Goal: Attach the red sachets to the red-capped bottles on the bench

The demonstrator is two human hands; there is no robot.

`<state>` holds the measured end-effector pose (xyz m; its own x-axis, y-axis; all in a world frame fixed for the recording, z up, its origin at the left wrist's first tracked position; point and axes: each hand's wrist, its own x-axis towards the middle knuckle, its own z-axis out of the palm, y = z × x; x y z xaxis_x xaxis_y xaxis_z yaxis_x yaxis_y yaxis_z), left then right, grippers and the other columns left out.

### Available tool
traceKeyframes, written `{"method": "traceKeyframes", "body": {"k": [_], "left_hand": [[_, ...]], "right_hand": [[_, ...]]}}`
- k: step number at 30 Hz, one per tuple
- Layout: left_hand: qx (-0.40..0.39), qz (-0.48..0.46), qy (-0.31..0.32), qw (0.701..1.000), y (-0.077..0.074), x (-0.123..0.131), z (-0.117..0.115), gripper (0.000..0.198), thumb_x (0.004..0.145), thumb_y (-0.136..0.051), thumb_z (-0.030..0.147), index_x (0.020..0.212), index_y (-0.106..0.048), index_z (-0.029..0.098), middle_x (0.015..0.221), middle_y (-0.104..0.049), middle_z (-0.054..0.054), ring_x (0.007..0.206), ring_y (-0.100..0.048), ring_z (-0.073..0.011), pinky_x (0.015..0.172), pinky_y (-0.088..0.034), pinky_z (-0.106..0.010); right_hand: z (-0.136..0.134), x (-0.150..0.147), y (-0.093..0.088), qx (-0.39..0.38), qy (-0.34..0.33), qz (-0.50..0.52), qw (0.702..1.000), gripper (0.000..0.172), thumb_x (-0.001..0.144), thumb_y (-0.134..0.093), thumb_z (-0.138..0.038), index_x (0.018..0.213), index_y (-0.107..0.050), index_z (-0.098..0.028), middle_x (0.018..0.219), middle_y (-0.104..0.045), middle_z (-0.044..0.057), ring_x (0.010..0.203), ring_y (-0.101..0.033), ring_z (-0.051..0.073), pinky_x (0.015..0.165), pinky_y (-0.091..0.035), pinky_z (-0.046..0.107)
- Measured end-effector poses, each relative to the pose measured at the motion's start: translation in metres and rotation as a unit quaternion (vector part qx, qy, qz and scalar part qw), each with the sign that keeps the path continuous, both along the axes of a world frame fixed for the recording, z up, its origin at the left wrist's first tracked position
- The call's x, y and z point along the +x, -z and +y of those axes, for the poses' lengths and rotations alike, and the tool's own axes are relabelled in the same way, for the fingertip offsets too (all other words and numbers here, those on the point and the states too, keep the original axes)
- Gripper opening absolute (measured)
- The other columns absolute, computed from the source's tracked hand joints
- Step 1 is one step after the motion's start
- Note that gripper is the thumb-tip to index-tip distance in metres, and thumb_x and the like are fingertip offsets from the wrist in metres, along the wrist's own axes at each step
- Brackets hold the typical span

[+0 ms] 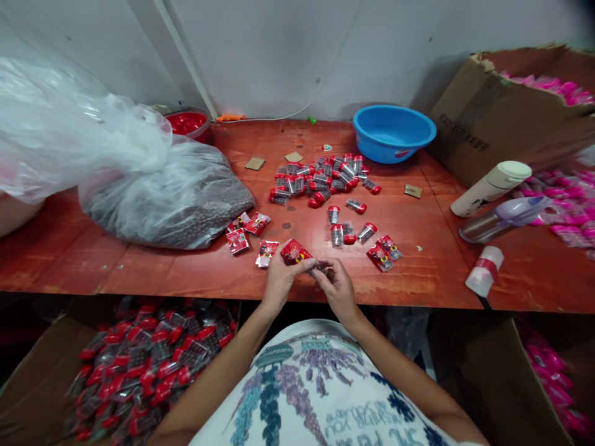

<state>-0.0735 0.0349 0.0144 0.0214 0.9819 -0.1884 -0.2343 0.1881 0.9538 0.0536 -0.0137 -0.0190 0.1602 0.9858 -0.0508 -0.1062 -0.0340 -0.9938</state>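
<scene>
My left hand is closed on a red printed card near the table's front edge. The fingers of my right hand pinch a small dark-filled clear container, partly hidden, where the fingertips of both hands meet. Folded red cards lie just left of my left hand, and more red cards lie to the right. Beyond my hands are a few small clear jars with red caps and dark contents. A larger heap of the same jars lies behind them.
A plastic bag of dark beads sits at the left, near a red tub. At the back right are a blue basin and a cardboard box. Two bottles lean nearby. Below the table's left side, a box holds red-capped jars.
</scene>
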Motion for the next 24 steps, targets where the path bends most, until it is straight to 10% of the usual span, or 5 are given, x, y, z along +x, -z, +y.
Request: {"method": "traceKeyframes", "body": {"k": [10, 16, 24], "left_hand": [[-0.034, -0.088, -0.023, 0.995, 0.004, 0.008, -0.014, 0.039, 0.058, -0.080, 0.018, 0.091, -0.059, 0.017, 0.085, -0.068, -0.002, 0.076, -0.063, -0.0136, 0.076, -0.048, -0.027], [-0.019, -0.040, -0.022, 0.999, -0.004, 0.007, -0.014, 0.034, 0.056, -0.082, 0.020, 0.081, -0.059, 0.015, 0.072, -0.066, 0.001, 0.064, -0.060, -0.0120, 0.067, -0.047, -0.024], [-0.037, -0.060, 0.030, 0.997, 0.000, 0.003, -0.013, 0.051, 0.057, -0.082, 0.018, 0.103, -0.060, 0.016, 0.083, -0.069, -0.002, 0.075, -0.065, -0.0151, 0.075, -0.049, -0.028]], "right_hand": [[0.001, 0.002, -0.004, -0.032, -0.007, 0.099, 0.995, 0.033, 0.078, -0.066, -0.038, 0.103, -0.049, -0.025, 0.090, -0.059, -0.001, 0.066, -0.058, 0.011, 0.052, -0.051, 0.022], [-0.008, 0.000, -0.001, 0.040, 0.011, -0.059, 0.997, 0.022, 0.083, -0.061, -0.034, 0.103, -0.054, -0.025, 0.099, -0.059, 0.004, 0.085, -0.059, 0.016, 0.076, -0.052, 0.030], [-0.001, 0.004, -0.007, -0.047, -0.028, 0.118, 0.991, 0.031, 0.074, -0.069, -0.037, 0.096, -0.051, -0.023, 0.083, -0.059, -0.002, 0.064, -0.057, 0.011, 0.051, -0.051, 0.022]]}}
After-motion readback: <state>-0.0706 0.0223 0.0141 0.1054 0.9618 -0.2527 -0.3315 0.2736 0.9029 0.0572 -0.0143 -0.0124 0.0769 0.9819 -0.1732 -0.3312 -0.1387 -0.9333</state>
